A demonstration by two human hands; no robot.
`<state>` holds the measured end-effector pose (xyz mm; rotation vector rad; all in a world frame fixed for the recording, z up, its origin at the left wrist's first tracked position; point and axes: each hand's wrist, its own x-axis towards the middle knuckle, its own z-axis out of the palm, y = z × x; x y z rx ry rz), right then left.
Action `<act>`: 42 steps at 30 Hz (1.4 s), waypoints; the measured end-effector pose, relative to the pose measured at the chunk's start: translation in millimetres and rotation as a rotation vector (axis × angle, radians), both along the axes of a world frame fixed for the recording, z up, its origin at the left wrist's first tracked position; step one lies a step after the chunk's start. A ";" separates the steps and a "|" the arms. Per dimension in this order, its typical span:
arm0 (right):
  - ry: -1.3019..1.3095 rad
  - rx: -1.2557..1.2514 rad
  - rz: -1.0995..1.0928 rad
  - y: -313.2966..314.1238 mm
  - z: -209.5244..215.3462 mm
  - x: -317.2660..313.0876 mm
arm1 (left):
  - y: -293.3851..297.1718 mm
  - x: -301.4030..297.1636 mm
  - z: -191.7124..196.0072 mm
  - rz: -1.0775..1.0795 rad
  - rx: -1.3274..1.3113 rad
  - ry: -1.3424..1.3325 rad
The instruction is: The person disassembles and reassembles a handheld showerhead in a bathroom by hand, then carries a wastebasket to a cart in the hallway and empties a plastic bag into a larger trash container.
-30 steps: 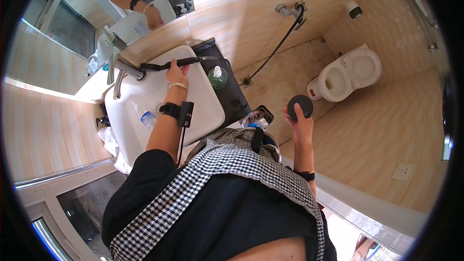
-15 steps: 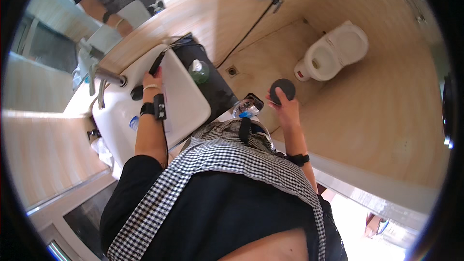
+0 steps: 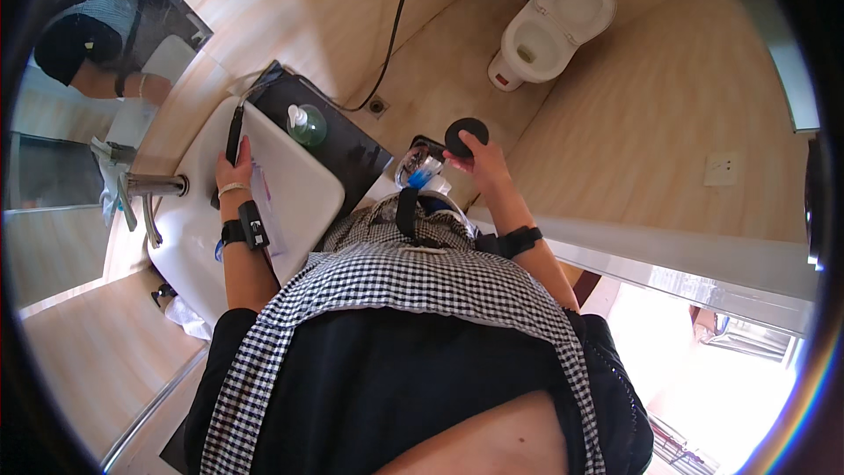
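Observation:
Over the white washbasin (image 3: 312, 189), my left hand (image 3: 234, 172) is closed around a black-handled tool (image 3: 235, 134). A thin cord runs from the handle's far end toward a black ledge; the rest of the tool is mostly hidden by my hand and wrist. My right hand (image 3: 483, 164) grips a black round disc-shaped piece (image 3: 466, 136), its thumb lying over the face. That hand is held out to the right, apart from the basin. Just left of it is a clear container (image 3: 411, 167) with something blue at its edge.
A green pump bottle (image 3: 307, 126) stands on the black ledge (image 3: 352, 145) beside the basin. The metal tap (image 3: 158, 185) juts over the basin's left side. Beyond are a floor drain (image 3: 377, 106), a black hose (image 3: 397, 31) hanging from a wall fitting, and a white toilet (image 3: 536, 40) with its lid up.
The whole view has swung, so the basin and toilet sit further left. Both hands keep hold of their things, and the disc-shaped piece stays raised in my right hand.

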<state>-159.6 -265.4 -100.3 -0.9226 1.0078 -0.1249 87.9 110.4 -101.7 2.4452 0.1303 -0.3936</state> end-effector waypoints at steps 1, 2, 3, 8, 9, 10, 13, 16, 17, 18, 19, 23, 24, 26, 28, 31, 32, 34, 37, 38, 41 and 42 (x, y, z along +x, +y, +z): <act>0.000 -0.019 0.001 -4.0 -3.9 -2.2 | -9.0 -2.5 14.5 -0.059 0.129 0.000; 0.050 -0.075 -0.006 -10.0 -9.7 -3.0 | -19.5 -1.8 27.2 -0.043 0.125 0.052; 0.109 -0.122 0.005 -16.1 -15.1 -4.6 | -6.7 15.6 -6.4 0.283 -0.522 0.208; 0.284 -0.250 0.074 -35.3 -29.9 -10.2 | 23.1 59.3 -71.2 1.040 -1.776 0.506; 0.284 -0.259 0.066 -39.6 -34.2 -11.5 | 22.7 61.8 -72.8 1.015 -1.788 0.546; 0.278 -0.265 0.045 -46.4 -37.1 -12.1 | 14.5 61.8 -71.4 0.949 -1.728 0.495; 0.300 -0.296 -0.013 -70.9 -43.7 -14.6 | -10.5 52.1 -51.2 0.741 -1.546 0.366; 0.384 -0.345 -0.059 -90.4 -51.3 -14.9 | -18.9 44.8 -24.4 0.559 -1.364 0.296; 0.399 -0.363 -0.075 -94.6 -52.5 -15.9 | -23.6 41.1 -12.0 0.524 -1.308 0.281; 0.414 -0.380 -0.091 -98.7 -53.8 -17.4 | -28.6 37.8 -0.5 0.489 -1.253 0.266; 0.452 -0.398 -0.109 -103.6 -55.7 -19.5 | -33.0 34.6 8.1 0.463 -1.232 0.269; 0.500 -0.479 -0.101 -135.0 -78.3 -37.2 | -57.9 10.6 19.9 0.393 -1.174 0.276; 0.485 -0.501 -0.082 -140.8 -84.7 -41.9 | -62.9 3.7 21.9 0.380 -1.166 0.278; 0.625 -0.576 -0.033 -148.5 -98.8 -54.1 | -70.5 -10.2 25.2 0.381 -1.151 0.310; 0.733 -0.614 0.032 -148.8 -112.4 -62.6 | -70.2 -23.4 28.0 0.364 -1.117 0.321; 0.680 -0.522 0.101 -129.8 -138.3 -62.1 | -56.8 -34.3 32.0 0.333 -1.028 0.281; 0.657 -0.478 0.074 -124.2 -153.8 -60.6 | -49.6 -34.3 31.7 0.340 -1.002 0.259; 0.608 -0.395 0.043 -111.3 -185.3 -63.7 | -31.6 -35.5 38.2 0.381 -0.946 0.206; 0.413 -0.217 -0.036 -112.9 -226.2 -97.7 | -35.7 -32.8 41.9 0.372 -0.903 0.170; 0.145 0.106 -0.098 -148.5 -253.0 -168.4 | -38.6 -22.6 31.2 0.352 -0.960 0.247; 0.513 -0.074 -0.088 -103.4 -183.7 -129.1 | -28.9 -27.8 14.0 0.520 -0.927 0.190; 0.533 -0.118 -0.055 -99.2 -166.6 -128.4 | -22.4 -26.9 7.3 0.576 -0.924 0.178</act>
